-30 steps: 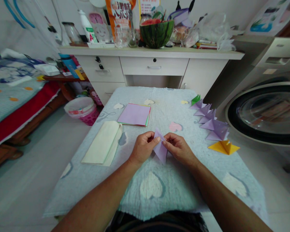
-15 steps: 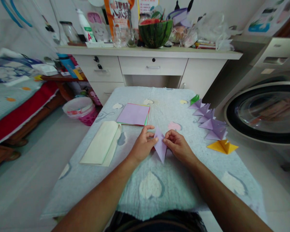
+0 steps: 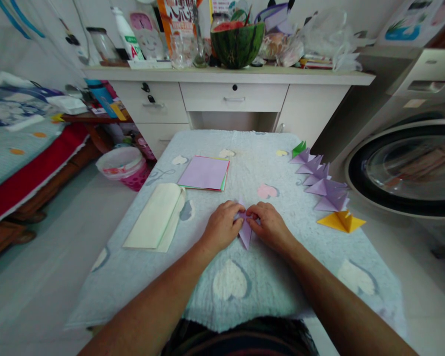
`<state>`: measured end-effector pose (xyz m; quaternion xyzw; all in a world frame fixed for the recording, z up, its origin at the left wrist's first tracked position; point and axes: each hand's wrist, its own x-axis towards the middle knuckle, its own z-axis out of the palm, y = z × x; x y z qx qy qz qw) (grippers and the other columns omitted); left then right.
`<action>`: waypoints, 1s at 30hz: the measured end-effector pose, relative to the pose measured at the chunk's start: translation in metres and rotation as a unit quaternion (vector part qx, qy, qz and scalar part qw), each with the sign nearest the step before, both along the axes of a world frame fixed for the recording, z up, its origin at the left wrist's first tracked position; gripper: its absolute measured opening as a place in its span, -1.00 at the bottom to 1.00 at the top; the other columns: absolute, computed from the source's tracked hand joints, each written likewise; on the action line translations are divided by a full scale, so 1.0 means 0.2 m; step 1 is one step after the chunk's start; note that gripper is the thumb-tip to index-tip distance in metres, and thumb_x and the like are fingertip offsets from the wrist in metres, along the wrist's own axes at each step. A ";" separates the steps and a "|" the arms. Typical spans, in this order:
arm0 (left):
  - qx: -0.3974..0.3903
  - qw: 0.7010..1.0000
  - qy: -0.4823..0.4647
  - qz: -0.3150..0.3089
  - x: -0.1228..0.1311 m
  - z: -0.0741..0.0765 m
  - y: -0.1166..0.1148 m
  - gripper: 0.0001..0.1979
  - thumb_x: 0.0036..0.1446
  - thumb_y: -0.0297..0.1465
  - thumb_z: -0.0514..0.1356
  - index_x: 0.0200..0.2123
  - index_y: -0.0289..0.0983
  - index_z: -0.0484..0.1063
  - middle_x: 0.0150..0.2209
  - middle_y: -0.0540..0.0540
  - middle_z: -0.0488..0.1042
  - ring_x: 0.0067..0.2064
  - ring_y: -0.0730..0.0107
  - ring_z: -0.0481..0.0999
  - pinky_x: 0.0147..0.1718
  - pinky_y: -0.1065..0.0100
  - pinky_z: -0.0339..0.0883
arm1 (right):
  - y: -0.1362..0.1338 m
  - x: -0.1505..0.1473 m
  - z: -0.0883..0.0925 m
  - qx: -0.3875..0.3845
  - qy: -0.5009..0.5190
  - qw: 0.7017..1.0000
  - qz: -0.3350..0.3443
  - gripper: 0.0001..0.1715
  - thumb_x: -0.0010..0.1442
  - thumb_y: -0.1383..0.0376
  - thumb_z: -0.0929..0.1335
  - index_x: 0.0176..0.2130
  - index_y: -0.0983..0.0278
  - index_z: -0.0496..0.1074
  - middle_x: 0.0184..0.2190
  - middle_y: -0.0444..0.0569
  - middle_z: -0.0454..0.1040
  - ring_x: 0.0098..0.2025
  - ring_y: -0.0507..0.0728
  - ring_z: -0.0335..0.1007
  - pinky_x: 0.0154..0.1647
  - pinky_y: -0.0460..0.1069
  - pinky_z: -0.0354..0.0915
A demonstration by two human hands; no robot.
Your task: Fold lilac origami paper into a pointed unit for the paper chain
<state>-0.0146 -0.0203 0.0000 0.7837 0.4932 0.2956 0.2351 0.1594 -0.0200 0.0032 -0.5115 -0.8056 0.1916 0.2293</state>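
Note:
A folded piece of purple origami paper [image 3: 246, 236] lies between my hands near the middle of the cloth-covered table [image 3: 278, 291], its lower point toward me. My left hand [image 3: 224, 221] pinches it from the left, fingers curled over its upper part. From the right, my right hand [image 3: 269, 222] grips it the same way, fingertips close to the left ones. Both hands hide much of the fold. Beyond them rests a stack of square coloured paper [image 3: 203, 173], purple on top. Left of my hands is a folded pale-green sheet [image 3: 154, 217].
Along the right table edge runs a row of folded paper figures: a green one [image 3: 298, 149], several purple ones [image 3: 332, 196] and a yellow one [image 3: 341, 221]. Behind stands a white cabinet [image 3: 233, 101] bearing a cut watermelon [image 3: 237, 47]. A washing machine [image 3: 411, 113] is at right, a bin [image 3: 122, 165] at left.
Both hands have drawn closer together and turned palm-down over the purple paper, covering more of it. The view has shifted slightly. The stack and finished figures rest in place.

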 end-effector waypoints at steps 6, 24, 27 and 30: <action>0.015 0.999 0.043 -0.020 -0.04 0.00 0.01 -0.84 0.09 -0.51 0.19 -0.25 -0.22 0.50 -0.23 -0.08 0.42 -0.10 0.24 0.40 -0.04 0.22 0.27 | 0.00 0.03 0.03 -0.031 0.005 0.999 0.045 -0.61 -0.01 0.58 0.26 -0.20 0.30 0.46 -0.30 0.00 0.39 -0.20 0.14 0.26 -0.11 0.03 0.17; -0.028 0.986 0.061 -0.151 -0.12 0.06 0.01 -0.58 -0.09 -0.53 0.21 -0.08 -0.25 0.48 -0.14 -0.12 0.43 -0.06 0.21 0.41 0.00 0.23 0.30 | 0.02 0.10 0.07 -0.074 0.026 0.990 0.115 -0.72 0.16 0.43 0.35 -0.12 0.24 0.52 -0.16 0.04 0.42 -0.07 0.18 0.30 0.04 0.13 0.20; -0.042 0.987 0.052 -0.146 -0.13 0.07 0.02 -0.65 -0.04 -0.47 0.24 -0.10 -0.24 0.49 -0.16 -0.10 0.45 -0.08 0.23 0.43 -0.04 0.25 0.31 | 0.02 0.09 0.07 -0.070 0.034 0.991 0.111 -0.80 0.21 0.38 0.34 -0.17 0.26 0.54 -0.20 0.05 0.45 -0.12 0.17 0.34 -0.01 0.11 0.22; -0.067 0.990 0.029 -0.119 -0.13 0.07 0.02 -0.75 0.04 -0.41 0.25 -0.15 -0.24 0.50 -0.21 -0.09 0.49 -0.18 0.29 0.47 -0.14 0.31 0.32 | 0.03 0.07 0.06 -0.050 0.036 0.993 0.098 -0.82 0.23 0.37 0.32 -0.23 0.28 0.55 -0.29 0.05 0.48 -0.19 0.16 0.36 -0.09 0.08 0.23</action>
